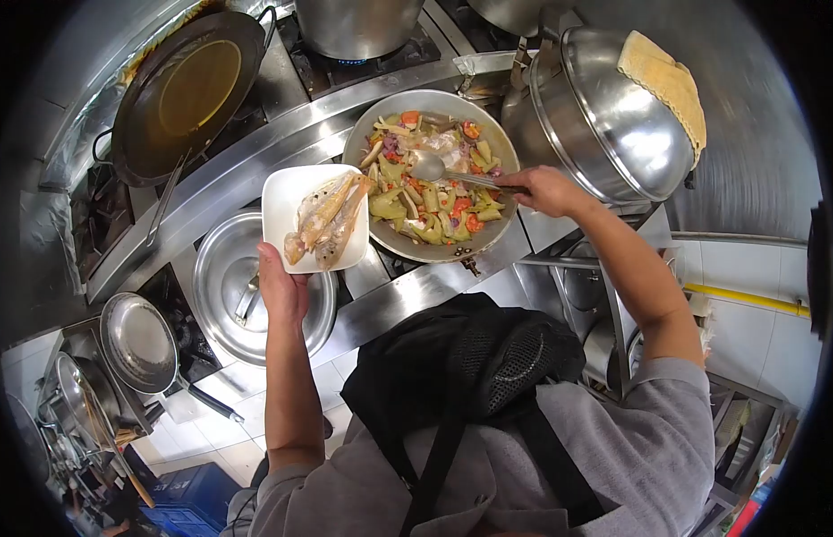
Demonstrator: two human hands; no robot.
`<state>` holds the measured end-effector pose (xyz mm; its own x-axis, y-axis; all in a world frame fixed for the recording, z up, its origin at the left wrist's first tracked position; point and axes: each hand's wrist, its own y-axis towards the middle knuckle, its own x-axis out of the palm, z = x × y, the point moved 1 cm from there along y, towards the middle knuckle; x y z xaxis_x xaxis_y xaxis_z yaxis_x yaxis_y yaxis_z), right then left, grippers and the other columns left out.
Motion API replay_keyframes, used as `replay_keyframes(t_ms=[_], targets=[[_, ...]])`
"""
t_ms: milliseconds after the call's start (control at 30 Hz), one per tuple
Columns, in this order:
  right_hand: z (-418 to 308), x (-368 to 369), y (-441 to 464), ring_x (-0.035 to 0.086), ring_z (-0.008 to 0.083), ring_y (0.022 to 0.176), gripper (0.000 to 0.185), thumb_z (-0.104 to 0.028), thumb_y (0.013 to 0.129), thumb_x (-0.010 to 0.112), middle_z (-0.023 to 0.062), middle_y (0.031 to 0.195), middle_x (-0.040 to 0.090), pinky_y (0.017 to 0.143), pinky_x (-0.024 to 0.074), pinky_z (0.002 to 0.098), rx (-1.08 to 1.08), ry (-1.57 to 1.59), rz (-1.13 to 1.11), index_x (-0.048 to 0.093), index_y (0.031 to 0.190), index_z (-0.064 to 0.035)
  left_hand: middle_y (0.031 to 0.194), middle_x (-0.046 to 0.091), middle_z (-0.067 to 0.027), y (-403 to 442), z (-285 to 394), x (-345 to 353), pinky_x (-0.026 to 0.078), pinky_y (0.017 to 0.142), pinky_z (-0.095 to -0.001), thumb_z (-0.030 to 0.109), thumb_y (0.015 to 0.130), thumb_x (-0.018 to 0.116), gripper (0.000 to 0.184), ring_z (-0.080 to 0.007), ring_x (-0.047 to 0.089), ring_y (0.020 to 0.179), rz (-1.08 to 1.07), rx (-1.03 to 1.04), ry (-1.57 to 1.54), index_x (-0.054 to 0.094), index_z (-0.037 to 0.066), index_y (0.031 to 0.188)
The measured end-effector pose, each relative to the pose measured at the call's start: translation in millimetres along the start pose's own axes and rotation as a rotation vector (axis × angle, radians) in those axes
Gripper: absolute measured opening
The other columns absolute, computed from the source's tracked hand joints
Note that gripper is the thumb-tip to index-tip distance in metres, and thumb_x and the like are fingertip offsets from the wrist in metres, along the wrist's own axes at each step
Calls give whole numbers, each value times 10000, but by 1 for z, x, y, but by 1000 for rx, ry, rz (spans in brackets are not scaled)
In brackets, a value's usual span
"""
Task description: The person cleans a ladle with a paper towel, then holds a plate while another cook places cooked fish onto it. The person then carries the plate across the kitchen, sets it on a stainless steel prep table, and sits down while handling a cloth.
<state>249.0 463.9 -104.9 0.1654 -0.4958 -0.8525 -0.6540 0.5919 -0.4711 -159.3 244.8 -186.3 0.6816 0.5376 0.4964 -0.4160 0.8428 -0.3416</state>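
Observation:
My left hand (284, 288) grips the near edge of a white square plate (275, 192), tilted beside the pan. Several pieces of cooked-looking fish (327, 219) lie on it, their tips close to the pan's left rim. With my right hand (549, 190) I hold the handle of a metal spoon (430, 166) from the right. Its bowl rests among the food in a wide metal pan (508, 148). Chopped green vegetables (425, 231), orange-red pieces and some pale, glossy pieces fill the pan.
A large wok (135, 134) with oily liquid stands at the upper left, tongs (169, 199) by its edge. Below the plate sits a round metal lid (221, 309). A domed steel pot (604, 107) with a yellow cloth (663, 85) is at the right. A burner flame (351, 62) shows under a tall pot (358, 27).

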Motion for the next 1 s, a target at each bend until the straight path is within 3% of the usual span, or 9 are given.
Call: replay_keyframes(t_ms=[233, 300, 433, 600, 767, 833, 900, 1000], targets=[[8, 0, -25, 632, 385, 990, 475, -146, 861, 650, 183, 1117, 675, 872, 504, 470, -21, 37, 51, 593, 1333, -143, 1370, 529, -154, 10, 0, 11, 555, 949, -422, 500, 1044, 354, 606, -271, 601, 1193, -17, -17, -13, 361, 38, 1435], [3, -16, -47, 633, 372, 946, 458, -183, 881, 643, 153, 1025, 682, 874, 485, 481, 27, 20, 18, 593, 1335, -205, 1376, 524, -156, 13, -3, 12, 551, 956, -422, 501, 1044, 353, 606, -272, 599, 1197, -32, -26, 3, 358, 42, 1439], [-8, -35, -83, 632, 364, 878, 463, -185, 879, 650, 145, 936, 651, 818, 497, 479, 57, -97, 80, 593, 1338, -208, 1388, 510, -160, 27, -16, 10, 538, 974, -430, 503, 1046, 347, 604, -276, 593, 1205, -79, -48, 56, 349, 56, 1452], [-50, -79, -102, 634, 331, 768, 495, -164, 853, 669, 111, 856, 602, 678, 506, 459, 22, -179, 160, 594, 1339, -227, 1330, 530, -189, 44, -35, 35, 614, 806, -469, 502, 1051, 346, 588, -317, 626, 1139, -147, -18, 125, 361, 46, 1422], [-104, -101, -93, 639, 305, 726, 520, -160, 838, 674, 84, 863, 588, 625, 506, 437, 3, -280, 177, 595, 1341, -263, 1279, 563, -203, 50, -51, 61, 632, 746, -465, 508, 1049, 345, 589, -338, 673, 1037, -193, -69, 72, 379, 35, 1399], [-109, -100, -89, 617, 297, 671, 553, -104, 817, 674, 86, 829, 564, 603, 493, 442, 4, -402, 294, 595, 1346, -245, 1269, 577, -204, 47, -50, 68, 631, 749, -470, 516, 1047, 341, 611, -345, 676, 1034, -219, -118, 31, 370, 18, 1400], [-106, -105, -86, 630, 306, 706, 529, -111, 832, 660, 90, 849, 581, 630, 508, 446, 69, -348, 276, 593, 1343, -229, 1274, 580, -208, 47, -54, 65, 627, 757, -484, 524, 1044, 341, 633, -352, 676, 1037, -222, -106, 25, 361, 3, 1403], [-79, -84, -75, 682, 338, 858, 441, -223, 908, 595, 120, 1027, 683, 721, 556, 456, 195, -234, 249, 586, 1348, -214, 1290, 569, -208, 39, -53, 57, 621, 779, -502, 526, 1042, 348, 638, -353, 670, 1053, -175, -99, 32, 356, 5, 1411]])
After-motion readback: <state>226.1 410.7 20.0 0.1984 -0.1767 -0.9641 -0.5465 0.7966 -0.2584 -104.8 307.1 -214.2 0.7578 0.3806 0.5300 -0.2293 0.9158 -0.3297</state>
